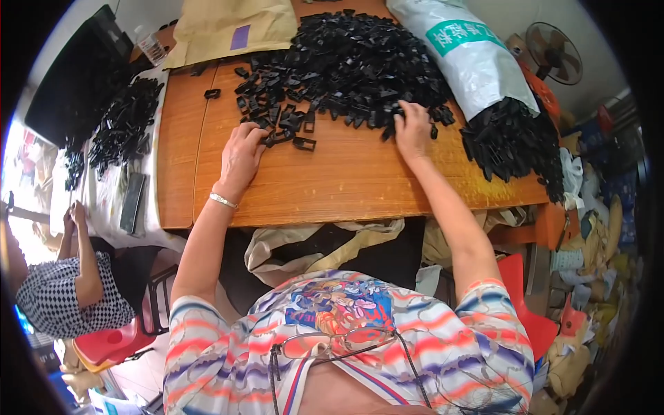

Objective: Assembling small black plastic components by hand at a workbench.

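On the wooden table lies a large heap of small black plastic pieces. At its left front, several loose hollow pieces that look like buckle parts are spread out. My left hand rests at the left edge of these, fingers curled and drawn together against a black piece; what lies between the fingertips is hidden. On the front right edge of the heap, my right hand has its thumb and forefinger apart, touching the pieces, with nothing visibly held.
A white sack spills longer black pieces at the right. A brown paper bag lies at the back left. Another person sits at the left, near a side table with more black pieces. A fan stands far right.
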`<state>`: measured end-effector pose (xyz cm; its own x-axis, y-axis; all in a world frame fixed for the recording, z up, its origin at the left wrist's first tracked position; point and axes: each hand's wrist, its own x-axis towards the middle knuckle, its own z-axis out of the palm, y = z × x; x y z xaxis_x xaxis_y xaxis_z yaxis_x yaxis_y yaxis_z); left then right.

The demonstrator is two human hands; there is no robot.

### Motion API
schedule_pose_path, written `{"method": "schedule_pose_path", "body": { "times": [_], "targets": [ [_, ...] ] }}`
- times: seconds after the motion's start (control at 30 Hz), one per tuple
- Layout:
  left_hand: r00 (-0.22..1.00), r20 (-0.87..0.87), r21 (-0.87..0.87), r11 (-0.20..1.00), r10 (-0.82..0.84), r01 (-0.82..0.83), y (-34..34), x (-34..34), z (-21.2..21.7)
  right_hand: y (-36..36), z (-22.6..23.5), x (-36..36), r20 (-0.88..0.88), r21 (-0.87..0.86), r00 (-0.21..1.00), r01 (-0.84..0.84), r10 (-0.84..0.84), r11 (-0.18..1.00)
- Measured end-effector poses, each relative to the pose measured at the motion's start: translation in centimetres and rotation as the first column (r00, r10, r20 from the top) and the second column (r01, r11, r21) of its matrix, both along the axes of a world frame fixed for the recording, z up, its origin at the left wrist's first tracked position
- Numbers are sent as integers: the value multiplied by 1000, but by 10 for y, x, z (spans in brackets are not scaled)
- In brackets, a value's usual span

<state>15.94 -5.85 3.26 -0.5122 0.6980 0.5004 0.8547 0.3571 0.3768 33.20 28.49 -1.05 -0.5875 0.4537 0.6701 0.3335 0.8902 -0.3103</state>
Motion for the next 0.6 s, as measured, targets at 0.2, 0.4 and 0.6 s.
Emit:
{"method": "schedule_pose_path", "body": {
  "times": [0.2, 0.4, 0.6],
  "targets": [
    [999, -11, -66, 997, -43, 42, 4, 9, 9, -25, 14, 1, -64, -89, 995, -76, 70, 993],
    [999, 35, 42, 999, 30, -32, -12, 19, 0, -40, 38, 15, -273, -699, 950, -302, 149, 649],
    [398, 850, 464, 847, -344, -260, -6, 58, -19, -102, 55, 31, -290, -825, 881, -427, 373, 369]
  ]
}}
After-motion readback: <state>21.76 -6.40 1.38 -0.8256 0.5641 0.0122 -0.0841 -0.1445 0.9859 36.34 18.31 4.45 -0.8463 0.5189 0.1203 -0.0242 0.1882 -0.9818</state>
